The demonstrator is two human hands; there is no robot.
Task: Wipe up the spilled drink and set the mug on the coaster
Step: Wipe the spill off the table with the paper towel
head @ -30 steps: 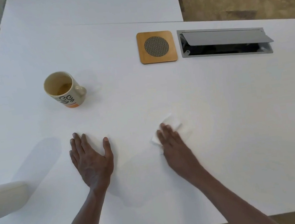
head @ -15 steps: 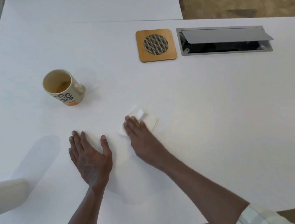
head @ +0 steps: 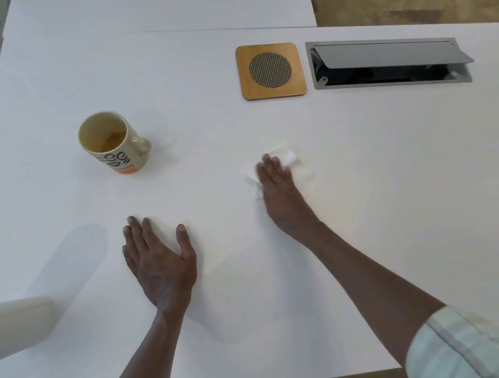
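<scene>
A cream mug (head: pixel 110 142) with a dark pattern and an orange base stands upright at the left of the white table (head: pixel 399 203), a little brown liquid in its bottom. A square wooden coaster (head: pixel 270 70) with a round mesh centre lies at the back, bare. My right hand (head: pixel 277 185) presses flat on a white paper tissue (head: pixel 289 157) in the middle of the table; the tissue shows past the fingertips and at the hand's left side. My left hand (head: pixel 159 258) rests flat on the table, palm down, fingers apart, holding nothing. No spilled liquid is discernible on the white surface.
A grey metal cable hatch (head: pixel 389 62) with its lid tilted up is set into the table right of the coaster. A beige chair back (head: pixel 12 327) pokes in at the lower left. A second white table (head: pixel 159 9) adjoins at the back.
My right hand slid the tissue left toward my left hand, then back right and farther up the table. My left hand and the mug stayed put.
</scene>
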